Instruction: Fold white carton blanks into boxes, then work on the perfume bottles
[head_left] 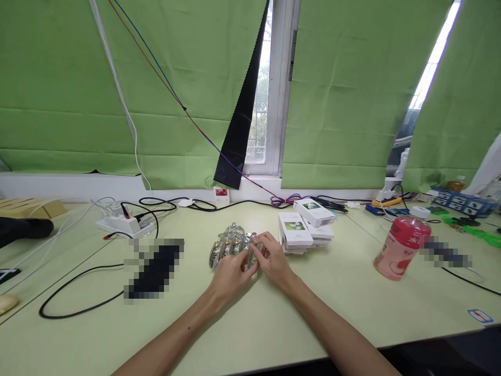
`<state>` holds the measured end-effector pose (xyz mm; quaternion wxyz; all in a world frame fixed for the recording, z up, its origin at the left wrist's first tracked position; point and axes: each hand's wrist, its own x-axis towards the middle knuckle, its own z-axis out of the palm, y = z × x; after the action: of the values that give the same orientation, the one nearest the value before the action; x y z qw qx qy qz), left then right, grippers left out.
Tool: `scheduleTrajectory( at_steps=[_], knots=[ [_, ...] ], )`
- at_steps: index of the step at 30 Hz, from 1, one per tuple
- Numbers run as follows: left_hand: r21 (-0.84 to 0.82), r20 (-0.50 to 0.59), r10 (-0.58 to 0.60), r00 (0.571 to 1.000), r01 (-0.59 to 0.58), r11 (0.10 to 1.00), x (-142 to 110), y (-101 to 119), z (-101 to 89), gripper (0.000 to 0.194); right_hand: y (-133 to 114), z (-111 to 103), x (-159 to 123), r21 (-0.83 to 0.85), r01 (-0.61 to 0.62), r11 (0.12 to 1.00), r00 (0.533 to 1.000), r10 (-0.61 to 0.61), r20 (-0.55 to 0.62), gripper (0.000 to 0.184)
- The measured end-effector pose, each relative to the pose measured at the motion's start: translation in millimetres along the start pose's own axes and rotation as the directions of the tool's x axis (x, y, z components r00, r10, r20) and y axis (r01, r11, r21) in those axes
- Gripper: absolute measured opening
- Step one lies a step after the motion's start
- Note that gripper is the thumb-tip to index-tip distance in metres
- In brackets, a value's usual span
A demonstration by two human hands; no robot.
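A cluster of shiny silver, rounded pieces with small gold-coloured parts (226,247) stands on the pale green table in front of me. Their exact kind is too small to make out. At the right end of the cluster, my left hand (231,270) and my right hand (273,259) meet, fingers bent and pinched around one silver piece (249,241). Fingers hide most of that piece. Just right of my right hand lie stacked small white boxes with a green picture (295,230).
A pink-red drink bottle (403,244) with a white cap stands to the right. On the left are a blurred dark object (156,269), a looped black cable (82,275) and a white power strip (125,223). Cables run along the back below green blinds (336,94).
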<state>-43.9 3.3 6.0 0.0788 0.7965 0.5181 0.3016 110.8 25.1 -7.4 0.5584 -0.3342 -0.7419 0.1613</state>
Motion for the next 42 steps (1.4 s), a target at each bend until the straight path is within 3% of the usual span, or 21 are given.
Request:
scheduleTrajectory(
  at_steps=[17, 42],
  knots=[
    [0.033, -0.016, 0.014, 1.0, -0.013, 0.999, -0.6, -3.6, 2.0, 0.03, -4.1, 0.2, 2.9, -0.089, 0.0, 0.996, 0.999, 0.003, 0.036, 0.011],
    [0.022, -0.018, 0.016, 1.0, -0.016, 1.0, -0.7, -3.0, 1.7, 0.033, -2.5, -1.5, 3.9, -0.014, 0.018, 1.0, 1.0, -0.018, 0.015, 0.014]
  ],
)
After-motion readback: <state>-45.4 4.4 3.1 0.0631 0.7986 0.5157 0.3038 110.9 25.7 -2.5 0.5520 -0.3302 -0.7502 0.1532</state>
